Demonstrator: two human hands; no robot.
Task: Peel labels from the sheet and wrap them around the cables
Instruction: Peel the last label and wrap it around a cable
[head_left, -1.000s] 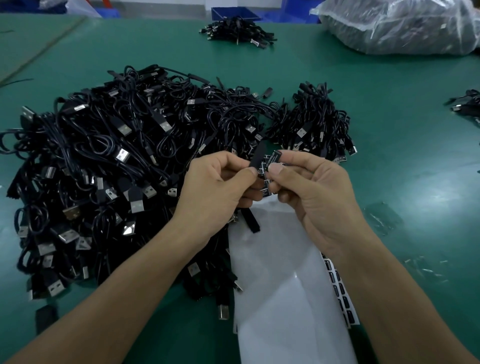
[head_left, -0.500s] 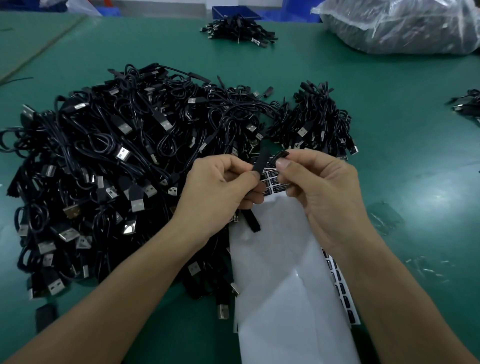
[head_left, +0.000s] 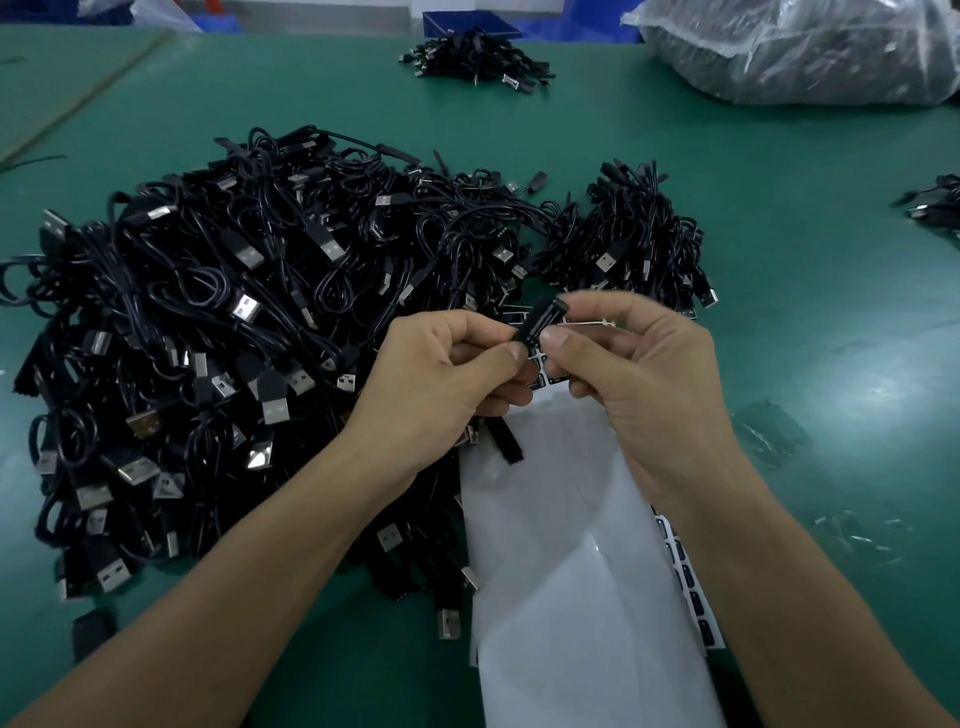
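Nearest, a long white glossy backing sheet (head_left: 582, 571) lies on the green worktop (head_left: 831, 291), running away from the viewer. A second white strip carrying a column of black stickers (head_left: 691, 587) pokes out along its right edge; their print is too small to read.

Above the far end of the sheet, two bare hands meet. The left hand (head_left: 441, 384) is curled round a thin black cable (head_left: 506, 441), whose end hangs below the fist. The right hand (head_left: 639, 374) pinches a small black label (head_left: 540, 325) between thumb and forefinger. The black label stands tilted between both thumbs, touching the left thumb tip. It has fine white lettering that cannot be read. A few more black stickers still on the sheet show just beneath the thumbs.

Left of the hands and beyond them sprawls a large heap of black USB cables with silver plugs (head_left: 234, 338). A smaller bundle of black cables (head_left: 644, 244) lies just right of the heap.

Far away sit another little pile of black cables (head_left: 478, 54) and, to the right, a clear plastic bag (head_left: 800, 47).

Since half a second ago the right thumb has slid lower on the black label; the heaps are unchanged.
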